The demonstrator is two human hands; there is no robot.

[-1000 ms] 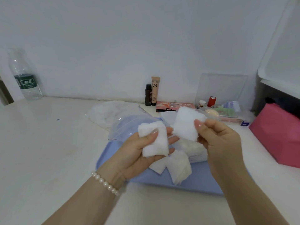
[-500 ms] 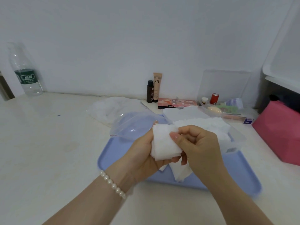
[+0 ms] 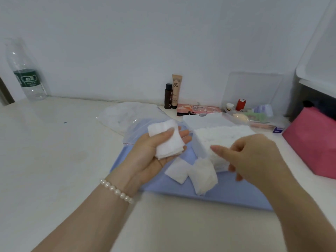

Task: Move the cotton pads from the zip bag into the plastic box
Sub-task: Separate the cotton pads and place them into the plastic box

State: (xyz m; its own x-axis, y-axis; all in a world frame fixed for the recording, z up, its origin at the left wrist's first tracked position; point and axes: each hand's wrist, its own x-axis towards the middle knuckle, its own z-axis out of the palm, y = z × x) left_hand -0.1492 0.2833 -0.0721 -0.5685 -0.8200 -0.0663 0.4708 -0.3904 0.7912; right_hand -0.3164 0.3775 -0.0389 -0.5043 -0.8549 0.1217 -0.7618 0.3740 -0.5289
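Observation:
My left hand (image 3: 154, 153) lies palm up over the blue tray and holds a small stack of white cotton pads (image 3: 168, 142), its thumb pressed on top. My right hand (image 3: 254, 157) hovers to the right of it, in front of the clear plastic box (image 3: 200, 144), with fingers loosely curled and nothing in them. The box holds a packed row of cotton pads (image 3: 223, 135). Two loose pads (image 3: 177, 170) (image 3: 204, 176) lie on the tray between my hands. The clear zip bag (image 3: 145, 128) lies flat behind my left hand.
Everything sits on a blue tray (image 3: 227, 195) on a white table. At the back are two cosmetic tubes (image 3: 173, 93), a flat palette (image 3: 198, 110) and an open clear organiser (image 3: 254, 115). A pink pouch (image 3: 312, 139) is at right, a water bottle (image 3: 27, 73) far left.
My right hand laid its pad on the stack in my left hand, let go and drew back to the right, empty. My left hand has opened flatter under the stack.

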